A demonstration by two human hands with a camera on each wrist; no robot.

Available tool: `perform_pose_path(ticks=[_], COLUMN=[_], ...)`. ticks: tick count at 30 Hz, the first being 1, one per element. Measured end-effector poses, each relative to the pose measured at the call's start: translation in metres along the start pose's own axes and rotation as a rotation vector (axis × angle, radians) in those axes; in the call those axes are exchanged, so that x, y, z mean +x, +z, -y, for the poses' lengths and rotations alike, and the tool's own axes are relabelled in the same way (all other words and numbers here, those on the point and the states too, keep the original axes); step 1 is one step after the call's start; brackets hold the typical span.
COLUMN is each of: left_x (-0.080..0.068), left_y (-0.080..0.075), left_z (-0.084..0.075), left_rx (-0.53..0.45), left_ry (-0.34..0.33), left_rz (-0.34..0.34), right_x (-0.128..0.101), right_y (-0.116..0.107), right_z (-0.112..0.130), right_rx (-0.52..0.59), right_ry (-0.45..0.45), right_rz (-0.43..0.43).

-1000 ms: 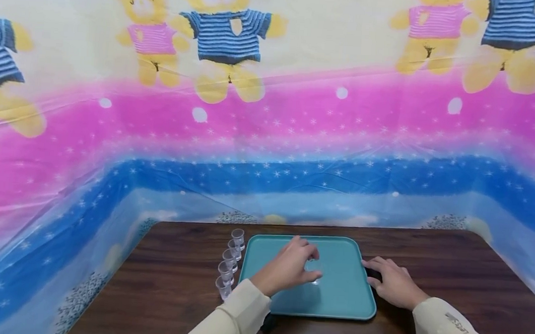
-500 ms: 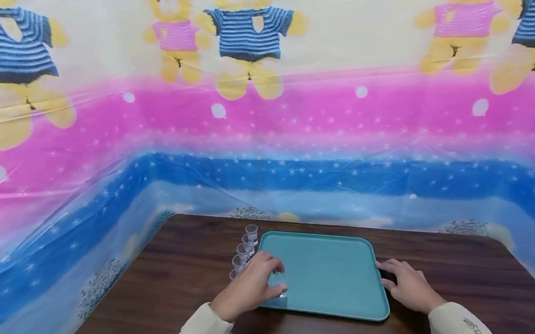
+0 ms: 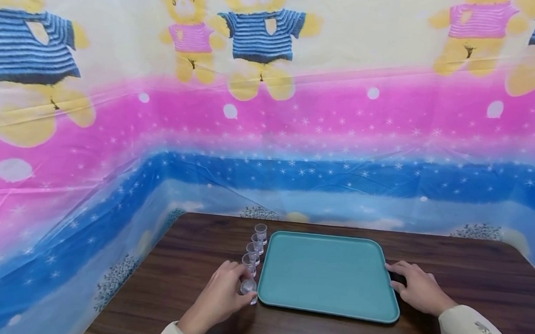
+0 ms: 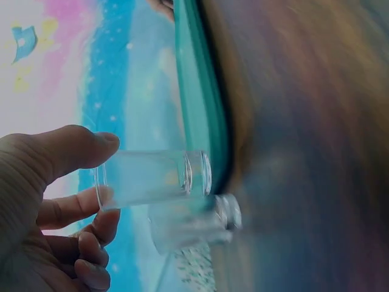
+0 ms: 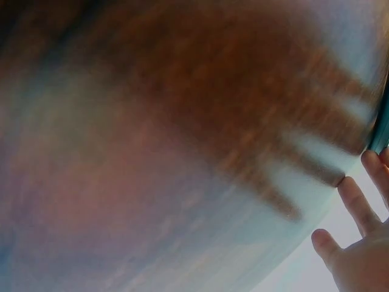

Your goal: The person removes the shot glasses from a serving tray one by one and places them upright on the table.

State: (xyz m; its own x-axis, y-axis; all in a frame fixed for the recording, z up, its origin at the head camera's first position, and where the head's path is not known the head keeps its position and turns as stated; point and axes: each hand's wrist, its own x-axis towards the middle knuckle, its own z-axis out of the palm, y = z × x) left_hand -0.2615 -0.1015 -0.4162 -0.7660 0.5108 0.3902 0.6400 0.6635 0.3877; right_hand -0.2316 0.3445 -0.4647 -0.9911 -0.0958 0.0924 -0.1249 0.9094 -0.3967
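1. The left hand (image 3: 217, 300) pinches a clear cup (image 3: 248, 287) just left of the tray's (image 3: 328, 301) near corner.
2. The right hand (image 3: 417, 288) rests flat, fingers straight, touching the tray's right rim.
3. A row of cups (image 3: 255, 247) lines the tray's left edge on the wooden table (image 3: 175, 273).
4. A bear-print sheet (image 3: 252, 110) hangs beyond the tray.

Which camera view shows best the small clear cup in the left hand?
The left wrist view: the cup fills the frame, pinched by the left hand. The head view shows it tiny and half hidden; the right wrist view shows none.
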Motion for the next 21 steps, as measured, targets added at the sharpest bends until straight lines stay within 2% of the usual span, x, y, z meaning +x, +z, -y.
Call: perform_pose_path(ticks=[9, 17, 21], left_x=[-0.009, -0.008, -0.007], left_y=[0.004, 0.009, 0.01], left_z=[0.013, 0.016, 0.008], left_rx=[0.038, 0.076, 0.091], left_ry=[-0.106, -0.079, -0.049], left_rz=[0.02, -0.043, -0.135], right_x=[-0.002, -0.003, 0.0], right_y=[-0.002, -0.001, 0.0], right_z=[-0.002, -0.001, 0.001], right_rx=[-0.009, -0.002, -0.019], right_ry=[0.009, 0.017, 0.0], right_rz=[0.0, -0.005, -0.021])
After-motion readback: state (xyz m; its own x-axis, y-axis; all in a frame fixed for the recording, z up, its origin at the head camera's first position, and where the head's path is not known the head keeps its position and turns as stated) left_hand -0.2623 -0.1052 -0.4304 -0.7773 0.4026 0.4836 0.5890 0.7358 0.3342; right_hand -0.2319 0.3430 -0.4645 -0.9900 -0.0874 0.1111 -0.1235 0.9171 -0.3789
